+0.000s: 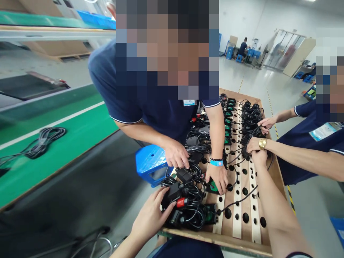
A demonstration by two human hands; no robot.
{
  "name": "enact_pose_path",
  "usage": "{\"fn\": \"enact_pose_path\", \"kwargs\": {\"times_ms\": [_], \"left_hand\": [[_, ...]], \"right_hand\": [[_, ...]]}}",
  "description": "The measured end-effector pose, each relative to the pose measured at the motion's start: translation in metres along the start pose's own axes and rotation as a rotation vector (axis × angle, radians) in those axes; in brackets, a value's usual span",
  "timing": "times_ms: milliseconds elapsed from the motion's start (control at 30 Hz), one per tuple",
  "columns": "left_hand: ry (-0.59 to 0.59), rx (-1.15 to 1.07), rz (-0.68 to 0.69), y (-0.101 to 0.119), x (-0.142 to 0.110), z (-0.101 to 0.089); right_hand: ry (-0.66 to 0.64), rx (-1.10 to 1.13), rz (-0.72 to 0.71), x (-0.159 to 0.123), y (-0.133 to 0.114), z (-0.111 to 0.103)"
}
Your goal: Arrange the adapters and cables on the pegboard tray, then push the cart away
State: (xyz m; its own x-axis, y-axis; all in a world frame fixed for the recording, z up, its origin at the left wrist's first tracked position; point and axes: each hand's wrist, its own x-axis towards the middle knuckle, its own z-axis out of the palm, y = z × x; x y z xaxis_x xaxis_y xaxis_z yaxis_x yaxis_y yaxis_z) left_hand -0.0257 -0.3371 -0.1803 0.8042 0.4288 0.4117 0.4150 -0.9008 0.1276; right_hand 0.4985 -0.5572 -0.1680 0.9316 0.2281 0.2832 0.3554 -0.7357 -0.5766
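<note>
Left hand (153, 209) observed at the near left corner of a wooden tray (245, 204), thumb and fingers parted against a black adapter (172, 191) among coiled cables, with a red plug (182, 202) at the thumb tip; farther in, the right hand (259, 157) lies beside black units (250, 115), its fingertips hidden and its grip undeterminable. Round holes and pale slats (237, 199) mark the tray, over which a co-worker (161, 107) leans. Beyond: blue stool (150, 159), green conveyor (77, 125) at left, distant seated person (243, 48).
</note>
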Motion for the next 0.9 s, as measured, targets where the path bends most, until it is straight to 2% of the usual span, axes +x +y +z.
{"fn": "enact_pose_path", "kwargs": {"times_ms": [167, 333, 467, 533, 600, 667, 767, 900], "left_hand": [[-0.007, -0.011, -0.002, -0.001, -0.002, 0.004], [-0.003, -0.043, 0.004, -0.005, -0.004, 0.01], [-0.033, -0.115, -0.042, -0.006, -0.007, 0.016], [-0.052, -0.157, -0.049, -0.007, -0.008, 0.019], [-0.072, -0.201, -0.045, -0.008, -0.01, 0.021], [-0.104, -0.272, -0.054, -0.01, -0.01, 0.024], [-0.179, -0.442, -0.122, -0.016, -0.006, 0.027], [-0.306, -0.608, -0.141, -0.026, 0.006, 0.03]], "right_hand": [[-0.031, 0.016, 0.082, -0.028, 0.016, -0.015], [-0.1, 0.062, 0.135, -0.076, 0.017, -0.036], [-0.12, 0.121, 0.237, -0.146, 0.009, -0.08], [-0.154, 0.164, 0.285, -0.194, 0.006, -0.104], [-0.165, 0.119, 0.321, -0.246, 0.006, -0.118], [-0.148, 0.112, 0.348, -0.295, 0.007, -0.119], [-0.191, 0.16, 0.324, -0.349, 0.008, -0.102], [-0.219, 0.068, 0.142, -0.379, 0.002, -0.077]]}}
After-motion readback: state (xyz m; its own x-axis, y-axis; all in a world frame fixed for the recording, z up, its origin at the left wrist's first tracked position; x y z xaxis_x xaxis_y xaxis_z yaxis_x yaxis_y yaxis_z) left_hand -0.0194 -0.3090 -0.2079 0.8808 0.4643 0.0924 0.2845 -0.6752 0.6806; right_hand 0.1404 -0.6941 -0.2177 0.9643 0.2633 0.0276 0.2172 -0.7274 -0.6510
